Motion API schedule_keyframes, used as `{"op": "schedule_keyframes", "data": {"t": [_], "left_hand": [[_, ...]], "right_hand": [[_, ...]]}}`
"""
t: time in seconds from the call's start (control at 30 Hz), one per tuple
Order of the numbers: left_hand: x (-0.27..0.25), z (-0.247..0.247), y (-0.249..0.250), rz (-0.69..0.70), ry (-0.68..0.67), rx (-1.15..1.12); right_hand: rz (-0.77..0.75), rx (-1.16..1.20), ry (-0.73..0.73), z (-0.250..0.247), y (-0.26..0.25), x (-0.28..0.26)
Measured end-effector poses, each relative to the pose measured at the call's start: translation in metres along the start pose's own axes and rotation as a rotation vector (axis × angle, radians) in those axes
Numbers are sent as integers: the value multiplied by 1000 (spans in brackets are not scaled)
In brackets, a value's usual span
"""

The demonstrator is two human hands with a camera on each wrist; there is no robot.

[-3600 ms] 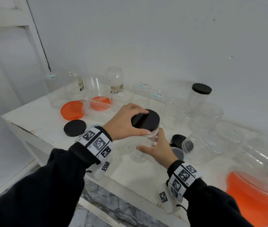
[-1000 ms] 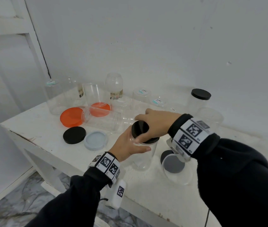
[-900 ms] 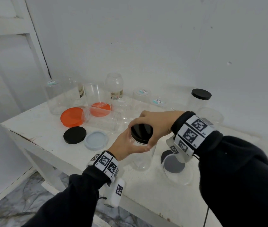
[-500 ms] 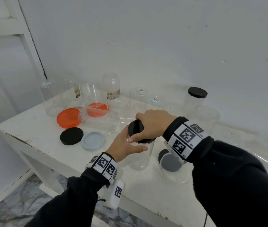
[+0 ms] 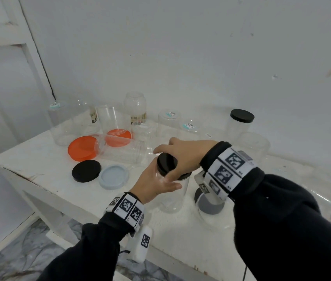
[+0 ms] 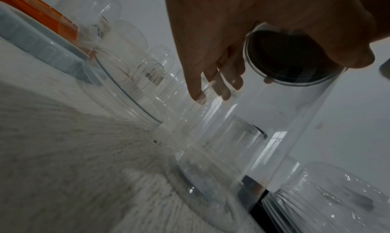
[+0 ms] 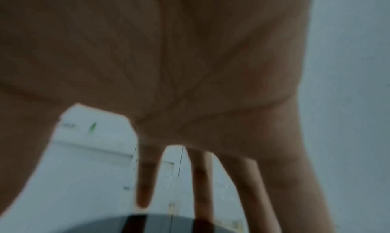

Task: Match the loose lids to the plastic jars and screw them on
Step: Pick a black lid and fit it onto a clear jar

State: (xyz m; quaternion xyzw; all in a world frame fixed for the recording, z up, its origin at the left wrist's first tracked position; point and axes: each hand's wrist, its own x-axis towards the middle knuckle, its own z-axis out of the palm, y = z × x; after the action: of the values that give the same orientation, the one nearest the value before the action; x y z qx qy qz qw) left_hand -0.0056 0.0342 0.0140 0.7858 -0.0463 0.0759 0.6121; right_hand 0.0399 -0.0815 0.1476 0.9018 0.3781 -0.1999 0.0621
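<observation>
A tall clear jar (image 5: 172,197) stands near the table's front edge with a black lid (image 5: 165,162) on its mouth. My left hand (image 5: 156,182) wraps round the jar's upper wall, thumb towards me. My right hand (image 5: 180,155) lies over the lid from the right, its thumb and fingers round the rim. The left wrist view shows the lid (image 6: 291,61) from below through the jar (image 6: 263,128), with my left fingers (image 6: 213,81) behind the wall. The right wrist view is blurred: spread fingers (image 7: 145,178) above the lid's edge (image 7: 135,225).
Left of the jar lie a loose black lid (image 5: 86,171), a grey lid (image 5: 114,176), an orange lid (image 5: 82,150) and a clear jar on its side (image 5: 122,152). Several open jars stand along the wall, one capped in black (image 5: 241,122). A grey-lidded jar (image 5: 209,206) sits under my right wrist.
Since 3.6 s ago the hands have swapped: left now holds the jar, right is on the lid. Over the last second the right hand has turned on the lid.
</observation>
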Motion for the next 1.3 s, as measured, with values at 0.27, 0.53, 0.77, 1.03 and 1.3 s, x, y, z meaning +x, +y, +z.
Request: {"op": "schedule_keyframes", "data": {"t": [0.27,0.53,0.77,1.03,1.3], "left_hand": [[0,3,-5,18,-3,-39],[-2,1,2,13,5,-22],[0,2,-7,21,-8,-19],[-3,2,4,23,5,-24],[-2,2,2,25,0,-6]], "right_hand": [[110,-8,314,13,-8,5],[-50,60,33,2,2,0],[164,-80,314,14,-11,6],[6,76,95,4,-2,1],[47,-7,134,8,-3,-1]]}}
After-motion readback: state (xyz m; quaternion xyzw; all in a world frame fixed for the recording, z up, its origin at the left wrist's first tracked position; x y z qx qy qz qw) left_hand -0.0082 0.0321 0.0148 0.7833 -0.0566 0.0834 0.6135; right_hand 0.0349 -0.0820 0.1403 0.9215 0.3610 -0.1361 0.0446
